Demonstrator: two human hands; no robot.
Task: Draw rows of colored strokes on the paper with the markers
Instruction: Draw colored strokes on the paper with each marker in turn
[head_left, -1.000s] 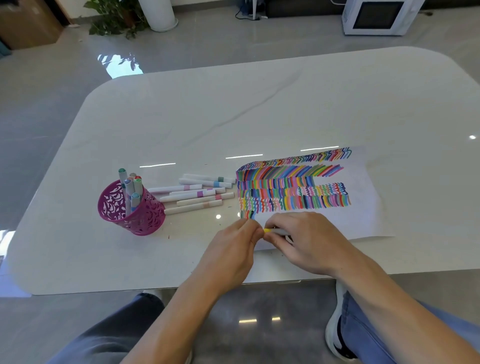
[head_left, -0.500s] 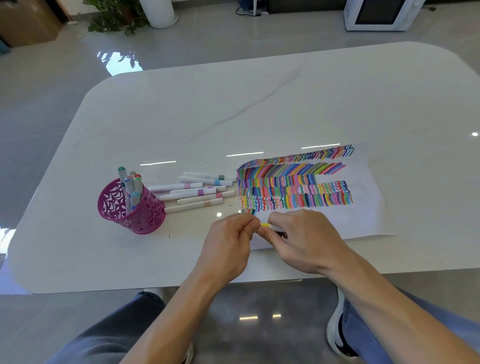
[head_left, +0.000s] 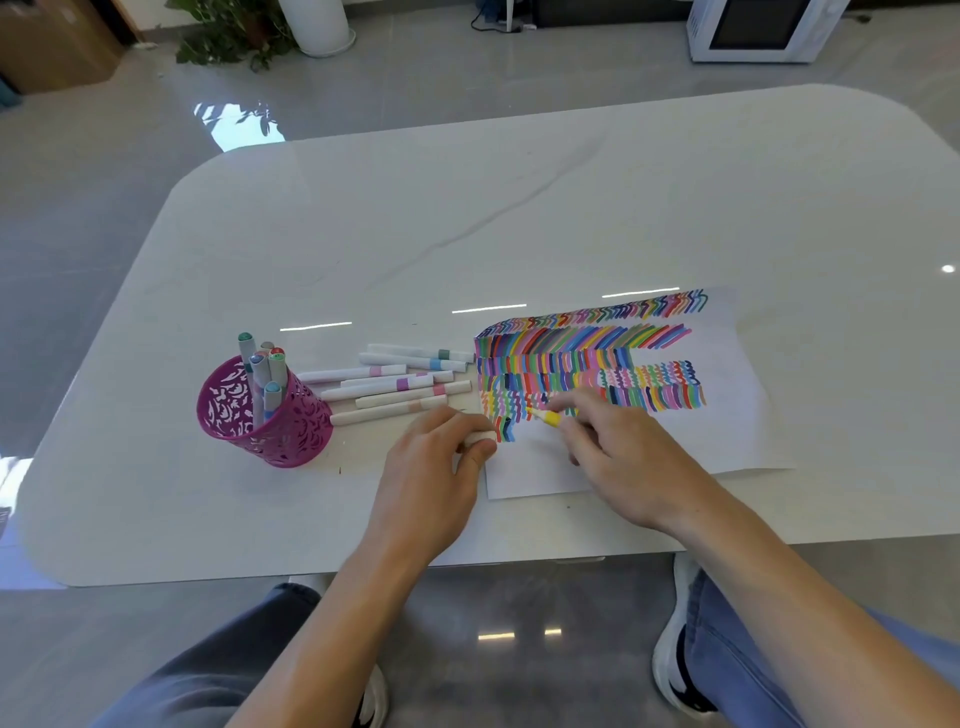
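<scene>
Yellow marker (head_left: 548, 418) sits in your right hand (head_left: 631, 462), pinched between curled fingers, its uncapped tip pointing left and down onto the paper (head_left: 737, 431) at the near rows. Your left hand (head_left: 434, 467) rests just beside the sheet's left edge, knuckles up, thumb and fingertips curled round a small white cap (head_left: 479, 438). Both forearms reach in over the table's near rim.

The paper is a thin white sheet lying flat near the front edge, to your right of centre. Rows of colored strokes (head_left: 587, 364) cover its upper half: chevrons, slanted bars, upright dashes and squiggles.

Left of the sheet, seven or so white-barrelled loose markers (head_left: 395, 387) with pastel bands lie side by side, roughly parallel. Beyond them to the left stands a magenta cut-out pen cup (head_left: 275, 426) with several capped markers upright in it.

The table (head_left: 519, 208) is glossy white with rounded corners and a faint grey vein. Past it you have polished grey floor (head_left: 104, 156), a leafy plant (head_left: 228, 31), a white pot (head_left: 317, 23) and a white microwave (head_left: 758, 26).
</scene>
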